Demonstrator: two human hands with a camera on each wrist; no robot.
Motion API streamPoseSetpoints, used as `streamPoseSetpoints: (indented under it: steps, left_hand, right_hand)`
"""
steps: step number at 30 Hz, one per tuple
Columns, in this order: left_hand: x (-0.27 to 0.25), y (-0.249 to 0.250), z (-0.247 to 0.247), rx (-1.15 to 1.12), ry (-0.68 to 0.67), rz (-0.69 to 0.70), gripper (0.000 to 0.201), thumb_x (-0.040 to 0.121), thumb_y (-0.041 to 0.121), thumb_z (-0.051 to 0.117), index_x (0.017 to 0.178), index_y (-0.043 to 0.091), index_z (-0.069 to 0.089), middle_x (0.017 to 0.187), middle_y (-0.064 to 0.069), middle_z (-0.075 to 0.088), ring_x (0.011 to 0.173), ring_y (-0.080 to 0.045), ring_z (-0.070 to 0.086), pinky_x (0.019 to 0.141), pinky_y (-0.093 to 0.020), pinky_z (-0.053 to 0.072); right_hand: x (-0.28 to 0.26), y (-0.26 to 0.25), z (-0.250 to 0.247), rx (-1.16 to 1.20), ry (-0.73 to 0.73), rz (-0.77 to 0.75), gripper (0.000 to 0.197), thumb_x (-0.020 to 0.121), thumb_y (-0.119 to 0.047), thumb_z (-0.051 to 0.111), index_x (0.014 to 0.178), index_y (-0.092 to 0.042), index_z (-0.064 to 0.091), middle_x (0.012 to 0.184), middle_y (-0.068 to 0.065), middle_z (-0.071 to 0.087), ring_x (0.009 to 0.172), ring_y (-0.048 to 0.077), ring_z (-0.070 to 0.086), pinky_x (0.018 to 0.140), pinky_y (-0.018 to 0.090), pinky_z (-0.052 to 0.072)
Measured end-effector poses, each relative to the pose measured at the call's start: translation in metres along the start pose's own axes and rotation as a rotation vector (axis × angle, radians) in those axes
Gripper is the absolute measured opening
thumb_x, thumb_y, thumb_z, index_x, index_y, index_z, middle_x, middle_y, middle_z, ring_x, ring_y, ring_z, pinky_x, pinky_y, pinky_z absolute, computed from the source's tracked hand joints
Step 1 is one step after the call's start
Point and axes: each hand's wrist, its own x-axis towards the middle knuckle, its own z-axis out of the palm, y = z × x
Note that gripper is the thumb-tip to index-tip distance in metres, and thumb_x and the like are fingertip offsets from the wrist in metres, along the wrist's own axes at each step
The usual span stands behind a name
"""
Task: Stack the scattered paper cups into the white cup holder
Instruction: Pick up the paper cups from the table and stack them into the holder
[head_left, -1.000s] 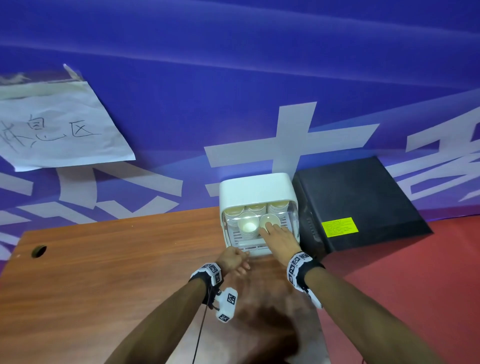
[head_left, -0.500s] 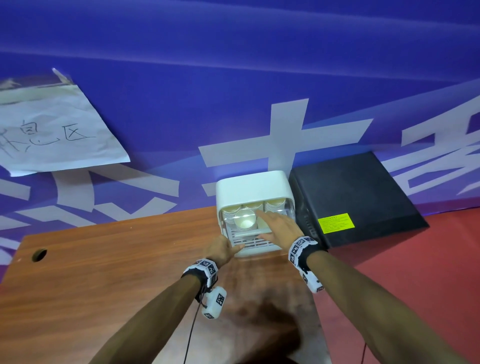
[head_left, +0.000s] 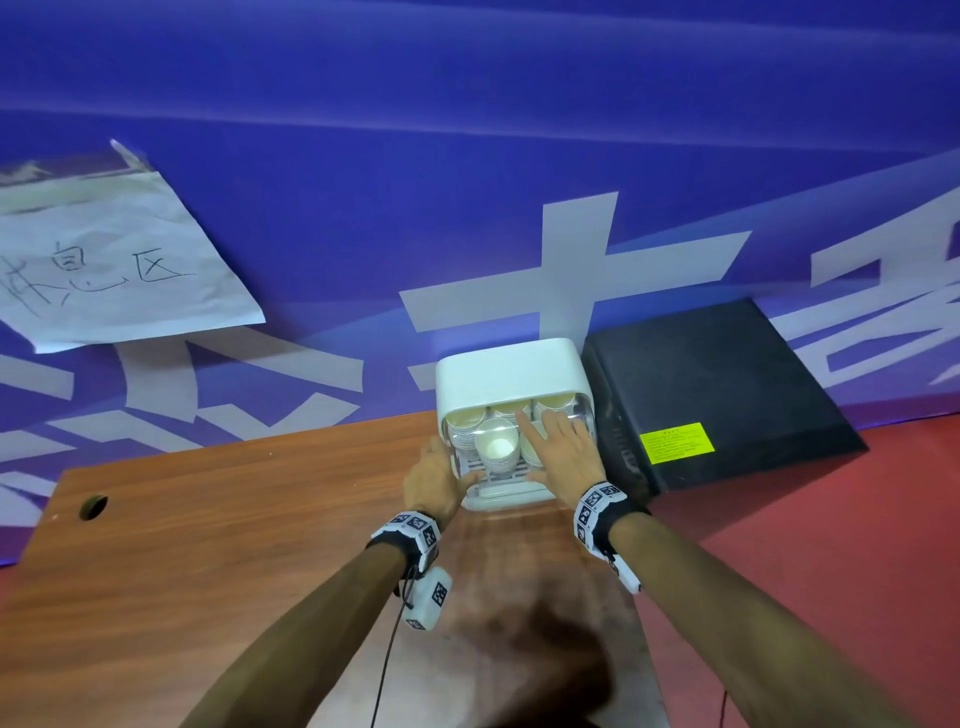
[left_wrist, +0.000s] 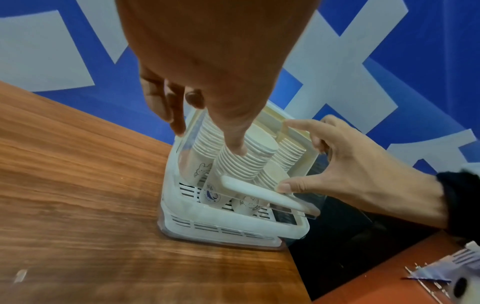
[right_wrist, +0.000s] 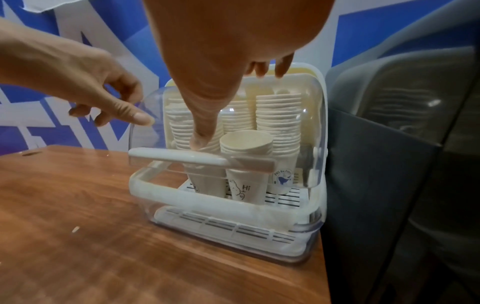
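The white cup holder (head_left: 509, 374) stands at the table's far right corner against the blue wall. Several stacks of paper cups (right_wrist: 246, 142) fill it, printed ones at the bottom. Its clear lid, with a white handle bar (right_wrist: 200, 159), hangs partly down, the bar a little above the base rim. My right hand (head_left: 556, 441) lies spread on the lid, thumb by the handle (left_wrist: 254, 191) and fingertips near the top. My left hand (head_left: 447, 467) touches the lid's left side, thumb on the clear front (left_wrist: 207, 115). No loose cups show on the table.
A black computer case (head_left: 717, 395) stands tight against the holder's right side. The wooden table (head_left: 234, 519) stretches to the left, with a cable hole (head_left: 93, 506) near its far left corner. A handwritten paper sign (head_left: 114, 260) hangs on the wall. Red floor (head_left: 857, 519) lies beyond the table's right edge.
My right hand left the front cup stack and moved up onto the lid. My left hand came forward from the table to the lid's left side. The lid has swung down over the cups.
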Motion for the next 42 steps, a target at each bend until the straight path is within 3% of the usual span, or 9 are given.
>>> streamPoseSetpoints:
  steps: [4, 7, 12, 19, 23, 29, 35, 38, 42]
  left_hand:
    - [-0.005, 0.007, -0.005, 0.006, -0.007, 0.103, 0.101, 0.082, 0.044, 0.079, 0.154, 0.029, 0.01, 0.132, -0.007, 0.048, 0.084, -0.033, 0.067, 0.062, -0.039, 0.051]
    - [-0.004, 0.007, -0.007, 0.103, -0.063, 0.151, 0.112, 0.086, 0.038, 0.076, 0.156, 0.04, -0.011, 0.14, -0.01, 0.046, 0.083, -0.031, 0.068, 0.062, -0.039, 0.053]
    - [-0.005, 0.005, -0.015, 0.186, -0.083, 0.174, 0.103, 0.091, 0.041, 0.069, 0.156, 0.042, -0.011, 0.13, -0.007, 0.056, 0.086, -0.027, 0.068, 0.062, -0.035, 0.05]
    - [-0.009, 0.007, -0.021, 0.347, -0.041, 0.199, 0.093, 0.097, 0.041, 0.061, 0.159, 0.033, -0.007, 0.091, -0.004, 0.067, 0.072, -0.022, 0.062, 0.058, -0.034, 0.046]
    - [-0.013, 0.01, -0.024, 0.369, -0.052, 0.211, 0.087, 0.099, 0.037, 0.058, 0.159, 0.033, -0.005, 0.097, -0.006, 0.069, 0.077, -0.025, 0.065, 0.06, -0.034, 0.045]
    - [-0.008, 0.02, -0.033, 0.407, -0.087, 0.221, 0.076, 0.101, 0.032, 0.055, 0.16, 0.027, 0.009, 0.097, -0.007, 0.069, 0.083, -0.027, 0.066, 0.067, -0.036, 0.049]
    - [-0.009, 0.031, -0.044, 0.45, -0.15, 0.225, 0.07, 0.1, 0.022, 0.055, 0.159, 0.02, 0.018, 0.105, -0.009, 0.068, 0.093, -0.028, 0.066, 0.072, -0.037, 0.05]
    - [-0.015, 0.035, -0.047, 0.445, -0.182, 0.21, 0.079, 0.099, 0.027, 0.06, 0.16, 0.02, 0.01, 0.11, -0.011, 0.067, 0.096, -0.029, 0.066, 0.075, -0.038, 0.052]
    - [-0.025, 0.029, -0.038, 0.408, -0.257, 0.211, 0.114, 0.091, 0.038, 0.071, 0.157, 0.017, -0.018, 0.11, -0.012, 0.07, 0.093, -0.029, 0.069, 0.072, -0.038, 0.052]
  right_hand:
    - [-0.001, -0.003, 0.003, 0.041, -0.024, 0.015, 0.119, 0.06, -0.05, 0.093, 0.158, -0.025, 0.03, 0.156, 0.021, 0.037, 0.144, 0.041, 0.036, 0.114, 0.06, 0.032]
    - [0.002, -0.002, 0.0, 0.041, -0.1, 0.019, 0.119, 0.064, -0.052, 0.09, 0.16, -0.027, 0.025, 0.161, 0.018, 0.029, 0.15, 0.042, 0.025, 0.119, 0.064, 0.02]
    - [0.003, 0.002, -0.004, 0.03, -0.116, -0.001, 0.114, 0.068, -0.051, 0.088, 0.16, -0.028, 0.023, 0.159, 0.016, 0.032, 0.15, 0.038, 0.025, 0.121, 0.064, 0.016]
    - [0.007, 0.007, -0.012, 0.017, -0.123, -0.087, 0.106, 0.065, -0.05, 0.09, 0.153, -0.028, 0.036, 0.15, 0.015, 0.042, 0.139, 0.037, 0.041, 0.115, 0.057, 0.029]
    - [0.014, 0.009, -0.022, -0.049, -0.148, -0.131, 0.1, 0.066, -0.052, 0.089, 0.15, -0.026, 0.041, 0.146, 0.013, 0.046, 0.131, 0.034, 0.047, 0.106, 0.054, 0.036]
    - [0.017, 0.001, -0.027, -0.056, -0.226, -0.069, 0.106, 0.081, -0.047, 0.08, 0.16, -0.026, 0.012, 0.147, 0.012, 0.035, 0.134, 0.032, 0.039, 0.104, 0.052, 0.039]
    - [0.019, -0.006, -0.03, -0.063, -0.257, -0.031, 0.11, 0.079, -0.044, 0.083, 0.158, -0.026, 0.009, 0.149, 0.013, 0.032, 0.138, 0.033, 0.036, 0.106, 0.055, 0.039]
    - [0.011, -0.011, -0.032, -0.078, -0.267, -0.008, 0.112, 0.08, -0.038, 0.083, 0.16, -0.024, 0.005, 0.155, 0.017, 0.026, 0.143, 0.035, 0.031, 0.107, 0.057, 0.038]
    - [-0.001, -0.021, -0.027, -0.036, -0.233, 0.065, 0.104, 0.087, -0.007, 0.071, 0.162, -0.021, 0.001, 0.162, 0.022, 0.019, 0.147, 0.037, 0.027, 0.111, 0.052, 0.038]
